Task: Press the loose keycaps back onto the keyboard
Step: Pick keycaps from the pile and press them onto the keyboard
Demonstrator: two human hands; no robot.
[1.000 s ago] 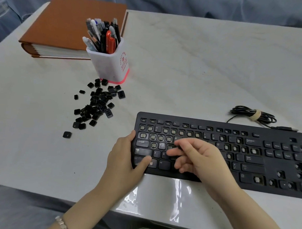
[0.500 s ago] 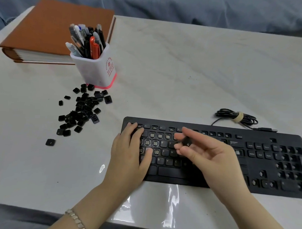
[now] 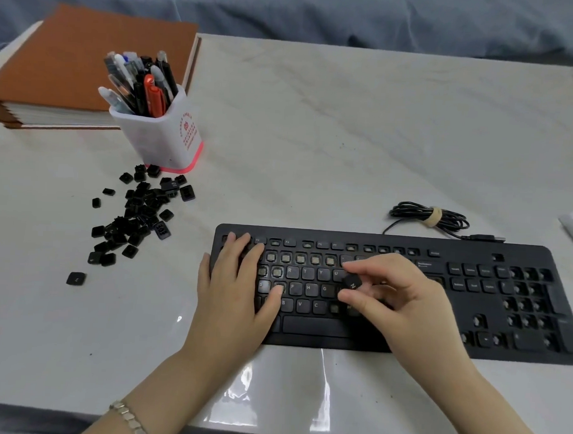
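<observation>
**One keycap pinched above the keyboard**

The keyboard [image 3: 467, 307] lies along the near edge of the table [image 3: 347, 121], towards its right side. Many of its sockets are bare.

The left hand [image 3: 237, 289] rests flat on the keyboard's left end, fingers straight and lying over the top rows. The right hand [image 3: 402, 302] hovers above the letter rows and pinches a single black keycap [image 3: 352, 281] between thumb and fingertips, tilted.

The loose keycaps [image 3: 139, 211] lie heaped near the table's left edge, just in front of a pen cup [image 3: 161, 141]. One stray cap [image 3: 76, 278] sits apart, nearer the front edge. A brown book [image 3: 89, 64] fills the far left corner. The bundled cable [image 3: 431, 217] lies just behind the keyboard.
</observation>
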